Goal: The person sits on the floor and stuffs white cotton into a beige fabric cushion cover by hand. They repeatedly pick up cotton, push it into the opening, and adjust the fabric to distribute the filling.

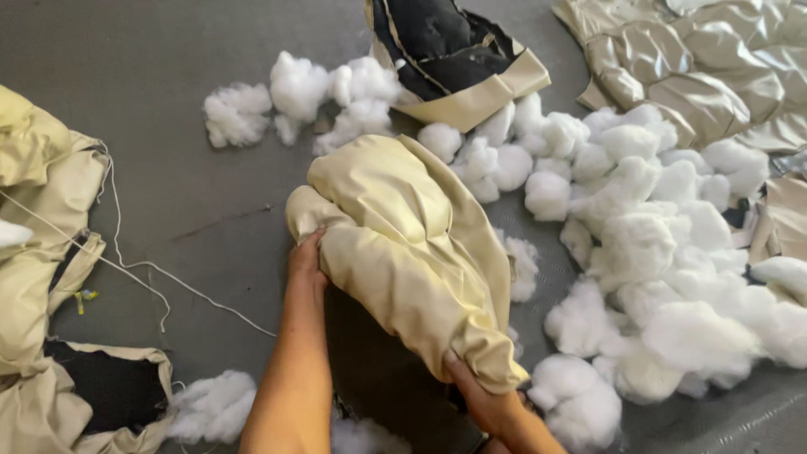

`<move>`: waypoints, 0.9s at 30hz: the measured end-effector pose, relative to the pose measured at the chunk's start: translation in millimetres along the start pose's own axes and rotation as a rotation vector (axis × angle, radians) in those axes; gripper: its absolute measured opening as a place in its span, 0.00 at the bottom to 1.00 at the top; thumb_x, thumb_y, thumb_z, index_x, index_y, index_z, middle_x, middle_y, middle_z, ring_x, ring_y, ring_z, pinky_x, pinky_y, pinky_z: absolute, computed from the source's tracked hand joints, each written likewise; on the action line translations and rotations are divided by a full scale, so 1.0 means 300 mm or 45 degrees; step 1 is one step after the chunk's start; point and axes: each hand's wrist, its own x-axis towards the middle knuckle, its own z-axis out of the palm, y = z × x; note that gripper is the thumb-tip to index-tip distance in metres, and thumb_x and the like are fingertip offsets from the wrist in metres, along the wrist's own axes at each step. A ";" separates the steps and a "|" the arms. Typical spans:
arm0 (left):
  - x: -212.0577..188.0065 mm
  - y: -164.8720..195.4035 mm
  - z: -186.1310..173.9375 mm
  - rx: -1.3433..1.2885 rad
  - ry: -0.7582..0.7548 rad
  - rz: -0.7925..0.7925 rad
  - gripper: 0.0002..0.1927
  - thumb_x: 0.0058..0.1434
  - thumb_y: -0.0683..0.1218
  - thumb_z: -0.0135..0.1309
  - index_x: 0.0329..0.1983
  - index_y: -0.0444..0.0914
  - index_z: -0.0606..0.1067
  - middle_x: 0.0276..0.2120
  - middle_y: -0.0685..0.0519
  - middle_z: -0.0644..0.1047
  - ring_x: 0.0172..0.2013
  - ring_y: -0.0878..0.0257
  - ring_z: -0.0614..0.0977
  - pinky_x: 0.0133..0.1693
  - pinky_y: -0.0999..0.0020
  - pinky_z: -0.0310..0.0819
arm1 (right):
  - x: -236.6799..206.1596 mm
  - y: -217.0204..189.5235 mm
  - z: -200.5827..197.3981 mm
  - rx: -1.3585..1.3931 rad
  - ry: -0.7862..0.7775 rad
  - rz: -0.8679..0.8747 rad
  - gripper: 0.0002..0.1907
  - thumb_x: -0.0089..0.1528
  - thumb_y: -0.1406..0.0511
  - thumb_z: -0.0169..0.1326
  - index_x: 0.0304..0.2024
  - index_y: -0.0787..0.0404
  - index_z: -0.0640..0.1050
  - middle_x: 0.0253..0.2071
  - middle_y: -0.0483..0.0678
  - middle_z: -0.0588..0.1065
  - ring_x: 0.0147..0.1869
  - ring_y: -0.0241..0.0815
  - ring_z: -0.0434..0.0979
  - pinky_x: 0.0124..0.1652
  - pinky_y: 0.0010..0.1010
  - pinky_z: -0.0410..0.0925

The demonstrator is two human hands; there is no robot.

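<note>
Left hand (307,259) fingers clamp the cushion (403,244) at nine o'clock; right hand (487,403) fingers pinch its five o'clock corner; stuffing (664,277) lies at three o'clock.

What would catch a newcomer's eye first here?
The plump cream cover at centre, gripped by the left hand at its upper end and the right hand at its lower corner. To its right, white stuffing sprawls over the grey floor.

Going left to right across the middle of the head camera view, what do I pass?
Cream fabric cover → loose white cord → left hand → stuffed cream cushion, gripped by both hands → big pile of white stuffing → tan fabric piece at the right edge.
</note>
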 end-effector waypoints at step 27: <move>-0.089 -0.088 0.094 -0.049 -0.081 0.458 0.37 0.59 0.45 0.62 0.71 0.34 0.64 0.60 0.46 0.74 0.56 0.51 0.78 0.55 0.56 0.75 | 0.000 0.622 -0.116 0.965 0.347 1.036 0.23 0.61 0.60 0.55 0.54 0.68 0.76 0.43 0.58 0.78 0.40 0.53 0.79 0.37 0.45 0.73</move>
